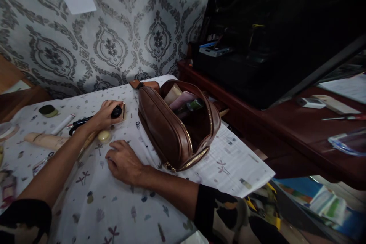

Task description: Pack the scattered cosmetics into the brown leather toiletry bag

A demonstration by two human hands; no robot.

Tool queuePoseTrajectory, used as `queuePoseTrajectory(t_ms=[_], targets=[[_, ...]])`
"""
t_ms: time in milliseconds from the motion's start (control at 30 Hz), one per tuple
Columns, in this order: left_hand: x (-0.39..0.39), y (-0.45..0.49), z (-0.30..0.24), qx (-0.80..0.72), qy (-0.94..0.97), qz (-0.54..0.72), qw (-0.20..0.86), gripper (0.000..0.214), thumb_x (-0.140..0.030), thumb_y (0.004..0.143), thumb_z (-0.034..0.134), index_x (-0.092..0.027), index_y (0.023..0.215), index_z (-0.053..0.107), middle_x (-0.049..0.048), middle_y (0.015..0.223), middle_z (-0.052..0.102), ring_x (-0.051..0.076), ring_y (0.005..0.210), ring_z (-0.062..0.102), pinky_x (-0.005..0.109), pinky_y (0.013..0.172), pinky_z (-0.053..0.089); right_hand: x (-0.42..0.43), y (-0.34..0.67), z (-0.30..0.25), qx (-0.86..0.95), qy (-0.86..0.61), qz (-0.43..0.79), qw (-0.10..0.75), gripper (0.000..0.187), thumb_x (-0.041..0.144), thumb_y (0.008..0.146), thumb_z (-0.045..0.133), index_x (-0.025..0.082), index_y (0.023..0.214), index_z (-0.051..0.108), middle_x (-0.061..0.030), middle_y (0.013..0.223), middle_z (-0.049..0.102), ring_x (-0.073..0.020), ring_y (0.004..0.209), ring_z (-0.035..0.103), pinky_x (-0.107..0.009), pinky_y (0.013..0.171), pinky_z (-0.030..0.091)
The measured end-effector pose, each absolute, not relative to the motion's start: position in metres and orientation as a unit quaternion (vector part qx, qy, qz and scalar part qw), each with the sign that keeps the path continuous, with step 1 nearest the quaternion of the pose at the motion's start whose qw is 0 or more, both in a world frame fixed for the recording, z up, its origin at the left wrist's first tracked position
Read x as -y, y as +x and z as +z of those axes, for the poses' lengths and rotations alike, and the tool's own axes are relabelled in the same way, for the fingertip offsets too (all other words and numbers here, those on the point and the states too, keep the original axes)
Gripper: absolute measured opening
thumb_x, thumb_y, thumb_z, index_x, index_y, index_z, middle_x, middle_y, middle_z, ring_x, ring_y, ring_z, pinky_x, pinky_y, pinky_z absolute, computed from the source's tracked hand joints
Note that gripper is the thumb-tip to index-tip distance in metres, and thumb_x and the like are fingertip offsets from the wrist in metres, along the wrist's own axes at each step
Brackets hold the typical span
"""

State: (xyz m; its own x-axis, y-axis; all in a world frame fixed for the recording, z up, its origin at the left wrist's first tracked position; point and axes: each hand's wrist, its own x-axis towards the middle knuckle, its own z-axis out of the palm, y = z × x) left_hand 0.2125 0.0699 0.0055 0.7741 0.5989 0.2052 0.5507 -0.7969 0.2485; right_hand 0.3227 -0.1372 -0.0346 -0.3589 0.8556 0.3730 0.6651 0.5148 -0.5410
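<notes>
My left hand is closed around a flat gold-edged case that looks like a compact. A round black cap or knob shows at its fingertips; the fingers partly hide both. Below it on the cloth lies a small round pot with a yellowish lid. My right hand rests close to that pot, fingers loosely bent and apart, with nothing visible in them. To its right stands a brown leather cosmetic bag, unzipped. Inside are a beige tube, a pink item and a green-topped item.
Around my left forearm lie a beige tube, a white pen-like stick, dark pencils and a dark green-lidded jar. The patterned cloth covers the table. A dark red desk with a large black screen borders it on the right.
</notes>
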Motion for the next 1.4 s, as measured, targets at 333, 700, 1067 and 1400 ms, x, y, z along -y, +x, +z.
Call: queuePoseTrajectory(t_ms=[333,700,1067,1400], targets=[[-0.036,0.220,0.004,-0.287,0.941,0.087,0.156,0.092,-0.084,0.086,0.036,-0.018,0.147,0.050,0.0142,0.158,0.044,0.036,0.153,0.027,0.052,0.125,0.024,0.137,0.323,-0.033,0.812,-0.484,0.143,0.294,0.015,0.016,0.090,0.063,0.011,0.098,0.074,-0.0140,0.111,0.067,-0.0267,0.114,0.055,-0.038,0.107,0.043],[0.026,0.087,0.039,-0.507,0.805,0.279,0.129,0.080,-0.073,0.098,0.023,-0.018,0.152,0.042,0.0128,0.164,0.035,0.024,0.155,0.027,0.046,0.128,0.017,0.132,0.323,-0.043,0.787,-0.473,0.194,0.347,0.018,0.007,0.088,0.056,0.011,0.095,0.073,-0.0162,0.120,0.065,-0.0263,0.118,0.054,-0.043,0.108,0.043],[0.087,0.008,-0.018,-0.608,0.766,0.192,0.086,0.077,-0.065,0.098,0.028,-0.016,0.155,0.037,0.0166,0.167,0.028,0.031,0.158,0.014,0.057,0.126,0.017,0.131,0.324,-0.050,0.783,-0.451,0.207,0.375,0.021,0.012,0.089,0.054,0.014,0.100,0.073,-0.0164,0.124,0.064,-0.0289,0.122,0.052,-0.048,0.107,0.044],[0.141,0.042,-0.017,-0.660,0.728,0.186,0.032,0.067,-0.060,0.101,0.026,-0.013,0.146,0.044,0.0192,0.147,0.052,0.034,0.143,0.042,0.055,0.119,0.031,0.132,0.323,-0.044,0.786,-0.470,0.205,0.345,0.022,0.011,0.091,0.055,0.010,0.101,0.074,-0.0181,0.125,0.063,-0.0284,0.123,0.052,-0.044,0.109,0.042]])
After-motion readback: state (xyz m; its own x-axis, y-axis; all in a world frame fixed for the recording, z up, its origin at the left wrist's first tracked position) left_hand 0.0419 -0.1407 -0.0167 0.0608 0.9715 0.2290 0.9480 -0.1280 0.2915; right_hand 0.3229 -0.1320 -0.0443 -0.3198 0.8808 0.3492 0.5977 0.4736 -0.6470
